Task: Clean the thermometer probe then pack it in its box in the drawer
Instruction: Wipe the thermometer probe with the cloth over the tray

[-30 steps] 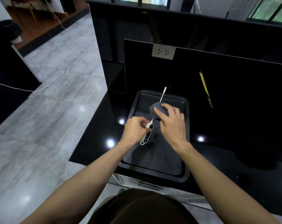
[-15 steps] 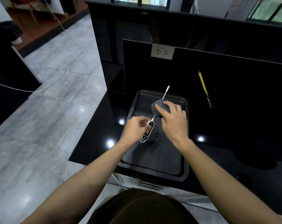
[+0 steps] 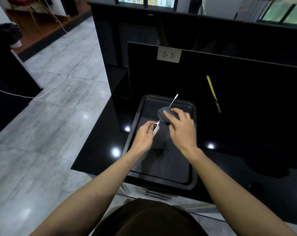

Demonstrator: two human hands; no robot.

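My left hand (image 3: 144,136) grips the white and black body of the thermometer (image 3: 155,128) over a dark baking tray (image 3: 187,182). Its thin metal probe (image 3: 173,99) runs up and to the right, and its white tip pokes out past a bunched grey cloth (image 3: 164,113). My right hand (image 3: 181,128) holds that cloth wrapped around the middle of the probe, with the thumb on top. The part of the probe inside the cloth is hidden. No box or drawer shows in this view.
The tray sits on a glossy black counter (image 3: 100,150) whose left edge drops to a grey tiled floor (image 3: 50,125). A black back panel carries a white socket plate (image 3: 169,56). A yellow stick (image 3: 212,92) leans at the right. A white cable (image 3: 59,82) crosses the floor.
The thermometer body has turned in my left hand, so its display faces away. My right hand with the cloth has shifted slightly along the probe, and more of the tip shows.
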